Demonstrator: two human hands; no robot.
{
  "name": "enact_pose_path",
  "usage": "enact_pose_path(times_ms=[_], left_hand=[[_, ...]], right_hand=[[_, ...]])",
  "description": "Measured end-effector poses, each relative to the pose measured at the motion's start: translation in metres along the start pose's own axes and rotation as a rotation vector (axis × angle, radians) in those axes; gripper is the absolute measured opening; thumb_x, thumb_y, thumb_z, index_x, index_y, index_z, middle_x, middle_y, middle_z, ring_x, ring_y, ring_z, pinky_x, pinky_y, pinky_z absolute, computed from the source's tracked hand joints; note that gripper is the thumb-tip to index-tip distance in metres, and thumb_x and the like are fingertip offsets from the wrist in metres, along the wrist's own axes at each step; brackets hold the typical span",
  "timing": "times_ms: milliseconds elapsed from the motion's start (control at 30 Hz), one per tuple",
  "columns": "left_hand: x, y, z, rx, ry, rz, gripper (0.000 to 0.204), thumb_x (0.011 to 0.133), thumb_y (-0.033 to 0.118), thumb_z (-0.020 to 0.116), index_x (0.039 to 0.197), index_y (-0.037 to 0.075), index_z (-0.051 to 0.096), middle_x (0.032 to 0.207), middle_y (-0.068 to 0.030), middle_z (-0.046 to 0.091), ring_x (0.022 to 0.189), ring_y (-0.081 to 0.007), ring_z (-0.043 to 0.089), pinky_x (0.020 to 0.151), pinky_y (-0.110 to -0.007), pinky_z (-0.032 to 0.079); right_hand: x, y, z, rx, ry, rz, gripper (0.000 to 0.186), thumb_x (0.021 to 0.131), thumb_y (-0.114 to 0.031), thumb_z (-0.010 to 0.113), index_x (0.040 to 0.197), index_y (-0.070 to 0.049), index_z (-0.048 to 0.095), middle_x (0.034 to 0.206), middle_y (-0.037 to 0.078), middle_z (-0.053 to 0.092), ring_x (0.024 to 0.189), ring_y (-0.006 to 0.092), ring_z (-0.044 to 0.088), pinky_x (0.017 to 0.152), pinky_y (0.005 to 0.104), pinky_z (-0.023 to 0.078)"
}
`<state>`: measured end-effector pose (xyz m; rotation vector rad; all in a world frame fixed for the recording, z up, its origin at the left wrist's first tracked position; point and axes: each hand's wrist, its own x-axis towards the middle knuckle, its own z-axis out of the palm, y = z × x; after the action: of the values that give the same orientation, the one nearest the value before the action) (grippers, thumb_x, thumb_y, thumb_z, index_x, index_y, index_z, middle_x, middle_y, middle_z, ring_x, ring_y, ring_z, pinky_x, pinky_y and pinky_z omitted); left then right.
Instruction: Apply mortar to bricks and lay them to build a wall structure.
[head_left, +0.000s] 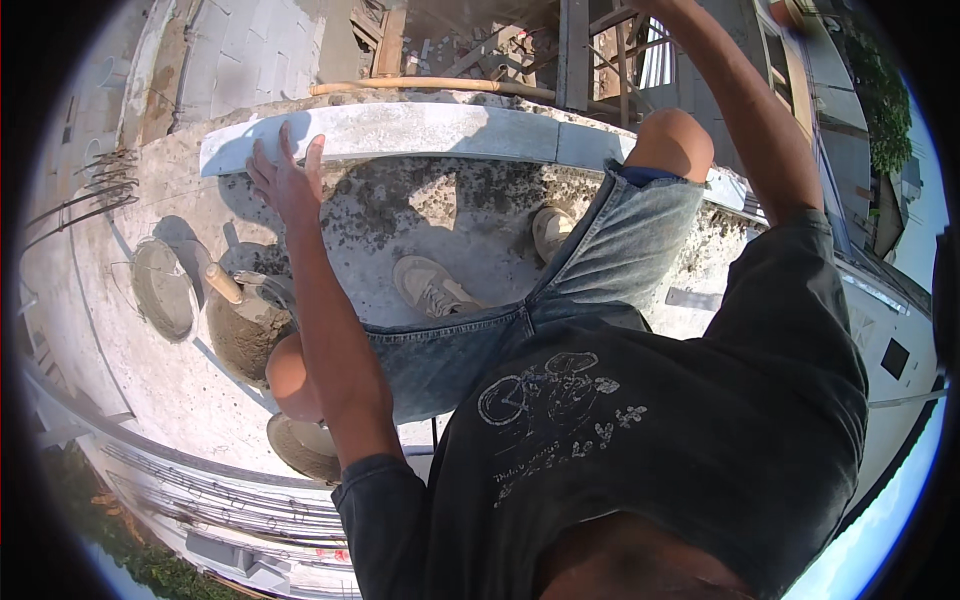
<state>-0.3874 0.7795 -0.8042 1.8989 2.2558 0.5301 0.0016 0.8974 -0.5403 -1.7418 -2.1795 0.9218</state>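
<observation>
My left hand (288,172) rests with spread, slightly bent fingers on the left part of a long, pale strip (380,128) of block or board along the ledge's far edge. The strip has a seam toward the right. My right arm (760,130) reaches up past my right knee to the top edge, where the hand is out of sight. Below my left hand, a trowel with a wooden handle (224,282) lies on a container of grey mortar (240,335).
I squat on a stained concrete ledge (90,330). A round mortar-caked container (160,290) is left, another (300,450) below my left knee. Rebar (100,195) juts at the left. Beyond the strip, a drop shows timbers, a bamboo pole (430,85) and rubble.
</observation>
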Motion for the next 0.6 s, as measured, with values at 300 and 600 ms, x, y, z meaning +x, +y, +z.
enact_pose_path(times_ms=[300,600], left_hand=[[-0.003,0.006,-0.004,0.037,-0.074,-0.060,0.067,0.083,0.063,0.059,0.141,0.034,0.044,0.153,-0.0123,0.023,0.142,-0.0418,0.015,0.109,-0.067,0.018],[0.000,-0.002,0.003,0.050,-0.021,0.013,0.066,0.083,0.062,0.062,0.140,0.034,0.046,0.153,-0.0128,0.024,0.141,-0.0424,0.016,0.108,-0.066,0.021]], right_hand=[[-0.023,0.125,0.120,-0.240,-0.653,0.377,0.045,0.094,-0.037,0.056,0.133,-0.015,0.056,0.088,0.017,0.068,0.083,0.0307,0.068,0.073,0.0422,0.053],[-0.085,0.041,0.101,-0.202,0.348,-0.106,0.045,0.093,-0.022,0.060,0.133,-0.007,0.046,0.093,0.020,0.067,0.089,0.0398,0.065,0.073,0.0459,0.052]])
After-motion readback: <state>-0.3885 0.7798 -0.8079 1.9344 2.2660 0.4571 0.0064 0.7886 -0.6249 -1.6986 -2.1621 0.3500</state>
